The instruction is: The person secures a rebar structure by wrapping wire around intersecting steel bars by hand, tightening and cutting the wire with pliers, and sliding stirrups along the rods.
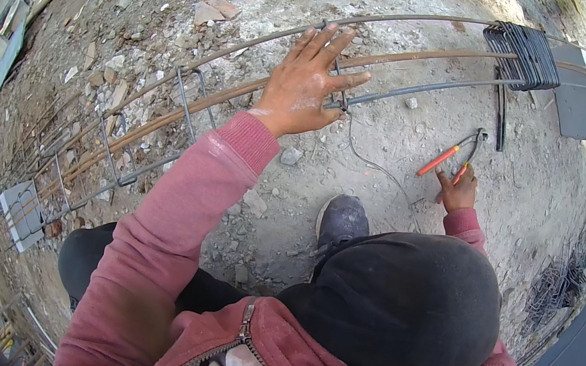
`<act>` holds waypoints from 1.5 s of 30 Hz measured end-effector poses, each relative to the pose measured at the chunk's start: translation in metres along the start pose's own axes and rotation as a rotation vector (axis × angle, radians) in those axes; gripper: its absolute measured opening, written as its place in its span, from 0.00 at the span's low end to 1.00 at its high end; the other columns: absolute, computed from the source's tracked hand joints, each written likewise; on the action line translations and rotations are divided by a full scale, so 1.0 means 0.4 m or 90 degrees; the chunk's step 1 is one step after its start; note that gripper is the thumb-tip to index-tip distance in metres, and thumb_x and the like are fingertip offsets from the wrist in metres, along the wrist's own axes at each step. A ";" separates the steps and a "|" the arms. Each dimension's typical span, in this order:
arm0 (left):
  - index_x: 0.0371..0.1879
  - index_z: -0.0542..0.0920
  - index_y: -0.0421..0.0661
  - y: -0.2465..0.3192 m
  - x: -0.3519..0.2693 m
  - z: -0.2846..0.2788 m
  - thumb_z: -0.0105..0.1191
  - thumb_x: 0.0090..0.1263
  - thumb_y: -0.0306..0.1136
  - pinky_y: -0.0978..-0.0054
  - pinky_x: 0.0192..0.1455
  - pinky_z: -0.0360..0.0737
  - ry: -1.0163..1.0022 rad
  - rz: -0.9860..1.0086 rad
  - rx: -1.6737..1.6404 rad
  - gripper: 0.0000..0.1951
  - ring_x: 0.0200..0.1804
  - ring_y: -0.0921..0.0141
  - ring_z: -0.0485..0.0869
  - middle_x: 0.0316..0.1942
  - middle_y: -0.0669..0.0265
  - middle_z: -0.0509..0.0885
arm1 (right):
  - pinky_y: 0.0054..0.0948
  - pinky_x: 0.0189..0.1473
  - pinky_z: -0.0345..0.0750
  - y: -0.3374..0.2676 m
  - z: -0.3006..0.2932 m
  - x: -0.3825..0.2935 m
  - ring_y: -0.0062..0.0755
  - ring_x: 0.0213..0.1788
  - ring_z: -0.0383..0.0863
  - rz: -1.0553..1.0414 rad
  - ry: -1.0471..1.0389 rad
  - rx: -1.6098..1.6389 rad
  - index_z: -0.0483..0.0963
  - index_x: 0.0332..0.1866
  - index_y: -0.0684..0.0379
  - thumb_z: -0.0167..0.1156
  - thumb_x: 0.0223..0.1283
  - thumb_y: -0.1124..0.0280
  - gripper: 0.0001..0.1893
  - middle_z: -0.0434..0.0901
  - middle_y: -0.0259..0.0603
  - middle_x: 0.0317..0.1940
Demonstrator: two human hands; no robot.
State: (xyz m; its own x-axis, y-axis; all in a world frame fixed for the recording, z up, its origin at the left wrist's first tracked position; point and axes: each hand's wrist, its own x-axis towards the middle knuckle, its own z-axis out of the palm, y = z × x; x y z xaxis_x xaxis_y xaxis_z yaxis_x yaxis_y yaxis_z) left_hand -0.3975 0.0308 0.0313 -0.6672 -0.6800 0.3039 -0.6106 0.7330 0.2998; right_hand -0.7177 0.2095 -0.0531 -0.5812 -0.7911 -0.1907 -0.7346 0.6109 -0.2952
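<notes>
My left hand lies spread over the steel reinforcing bars, beside a square stirrup that crosses them; it seems to rest on the cage, its fingers apart. A thin tie wire runs from the stirrup's near corner down across the dirt. Low at the right, my right hand has its fingers on one red handle of a pair of end-cutting nippers, whose handles are spread apart and whose head points away from me. More stirrups stand around the bars to the left.
A bundle of stirrups hangs on the bars at the far right, near a grey block. Another pale block lies under the cage's left end. Tangled wire lies at the right. Stones and brick bits litter the ground; a person is at the far left edge.
</notes>
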 end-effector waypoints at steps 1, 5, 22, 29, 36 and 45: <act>0.48 0.80 0.69 -0.020 0.010 0.014 0.70 0.43 0.40 0.61 0.72 0.54 -0.047 0.035 0.001 0.27 0.70 0.62 0.58 0.65 0.65 0.64 | 0.39 0.51 0.73 -0.001 0.021 0.031 0.56 0.50 0.72 -0.006 0.004 0.004 0.58 0.61 0.71 0.66 0.47 0.50 0.43 0.67 0.63 0.51; 0.45 0.83 0.64 -0.031 -0.004 0.051 0.70 0.43 0.43 0.61 0.70 0.59 -0.091 -0.008 -0.082 0.24 0.70 0.61 0.57 0.65 0.64 0.65 | 0.42 0.55 0.71 -0.047 0.086 0.077 0.57 0.53 0.71 0.171 -0.063 -0.051 0.58 0.63 0.63 0.71 0.39 0.49 0.47 0.60 0.62 0.57; 0.43 0.83 0.64 -0.019 -0.001 0.057 0.71 0.40 0.43 0.61 0.67 0.65 -0.061 -0.045 -0.087 0.25 0.69 0.64 0.59 0.63 0.68 0.68 | 0.32 0.30 0.77 -0.005 -0.150 -0.122 0.34 0.28 0.77 0.081 -0.169 0.659 0.70 0.36 0.64 0.48 0.35 0.87 0.16 0.74 0.40 0.31; 0.45 0.83 0.61 -0.039 -0.036 0.045 0.67 0.42 0.55 0.62 0.70 0.60 -0.083 -0.056 -0.073 0.28 0.71 0.65 0.56 0.65 0.66 0.65 | 0.48 0.59 0.60 -0.327 -0.239 -0.151 0.43 0.60 0.63 -0.460 0.042 -0.305 0.69 0.51 0.61 0.57 0.38 0.81 0.26 0.64 0.42 0.57; 0.47 0.82 0.61 -0.028 -0.032 0.049 0.63 0.43 0.61 0.65 0.72 0.56 -0.093 -0.054 -0.095 0.30 0.71 0.64 0.54 0.67 0.65 0.61 | 0.54 0.59 0.58 -0.353 -0.272 -0.124 0.46 0.63 0.59 -0.388 -0.190 -0.302 0.68 0.52 0.59 0.55 0.43 0.79 0.25 0.62 0.41 0.59; 0.50 0.79 0.61 -0.026 -0.033 0.046 0.62 0.44 0.62 0.65 0.73 0.54 -0.123 -0.057 -0.080 0.32 0.72 0.65 0.51 0.68 0.65 0.59 | 0.51 0.53 0.70 -0.400 -0.275 -0.136 0.49 0.56 0.68 -0.386 -0.268 -0.348 0.70 0.46 0.61 0.54 0.46 0.77 0.17 0.67 0.49 0.54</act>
State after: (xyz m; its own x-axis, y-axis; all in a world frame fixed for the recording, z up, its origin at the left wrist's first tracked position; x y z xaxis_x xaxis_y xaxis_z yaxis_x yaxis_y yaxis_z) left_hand -0.3902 0.0325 0.0077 -0.6897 -0.7177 0.0959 -0.6209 0.6543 0.4317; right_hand -0.6070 0.1585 0.1074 0.0554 -0.8615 -0.5048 -0.9977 -0.0679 0.0064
